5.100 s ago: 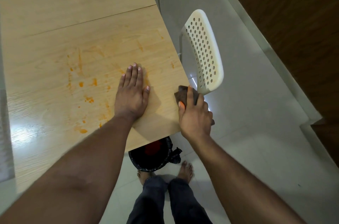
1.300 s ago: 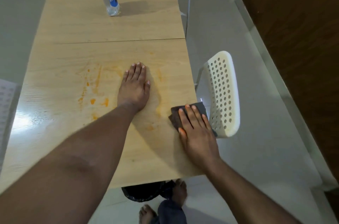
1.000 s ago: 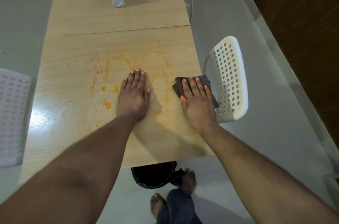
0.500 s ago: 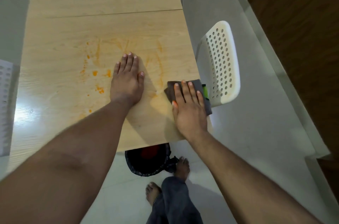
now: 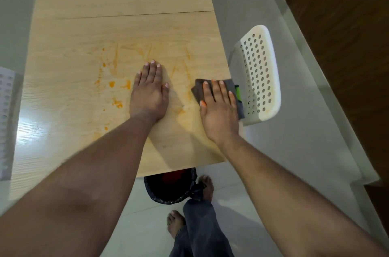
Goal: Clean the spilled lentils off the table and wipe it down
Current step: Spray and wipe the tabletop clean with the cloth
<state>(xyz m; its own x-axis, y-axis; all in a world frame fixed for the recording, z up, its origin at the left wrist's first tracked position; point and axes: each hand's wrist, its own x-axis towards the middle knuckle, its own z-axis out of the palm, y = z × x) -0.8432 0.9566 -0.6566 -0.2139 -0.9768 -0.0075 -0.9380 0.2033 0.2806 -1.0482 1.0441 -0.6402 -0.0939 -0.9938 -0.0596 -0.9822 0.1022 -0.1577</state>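
Mid-wipe: right hand (image 5: 219, 107) flat, fingers spread, pressing the dark cloth (image 5: 231, 86) on the bench (image 5: 84, 31) by its right edge, left hand (image 5: 149, 92) flat as a brace; next, probably sweeping leftward past it to the orange lentil smears (image 5: 114, 84).

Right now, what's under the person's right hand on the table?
A dark folded cloth with a green patch at its edge lies under the right hand, whose flat fingers press it onto the table. The tabletop beneath the cloth is covered.

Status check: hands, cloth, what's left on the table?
Left hand flat on table. Right hand presses cloth. Orange smears remain.
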